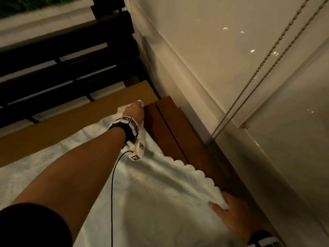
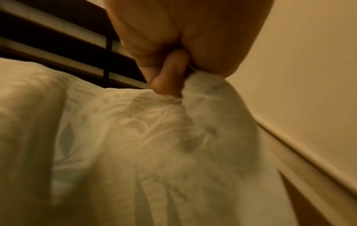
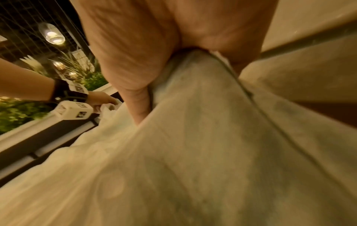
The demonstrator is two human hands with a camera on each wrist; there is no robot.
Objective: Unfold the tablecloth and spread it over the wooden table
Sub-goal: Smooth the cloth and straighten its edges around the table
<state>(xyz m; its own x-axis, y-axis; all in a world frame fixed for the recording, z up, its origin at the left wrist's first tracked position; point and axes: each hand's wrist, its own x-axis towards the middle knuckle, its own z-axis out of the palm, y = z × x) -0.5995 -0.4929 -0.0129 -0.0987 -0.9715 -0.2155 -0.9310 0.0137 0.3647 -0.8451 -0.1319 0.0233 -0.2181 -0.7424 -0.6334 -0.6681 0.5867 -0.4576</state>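
The white cloth (image 1: 160, 193) with a leafy pattern and wavy edge lies partly spread on the brown wooden surface (image 1: 170, 125), bunched and lifted at two spots, with bare wood showing beside it.

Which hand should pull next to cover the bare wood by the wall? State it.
Probably right. The right hand grips the tablecloth edge beside the uncovered wooden table strip; the left hand already holds its corner at full reach.
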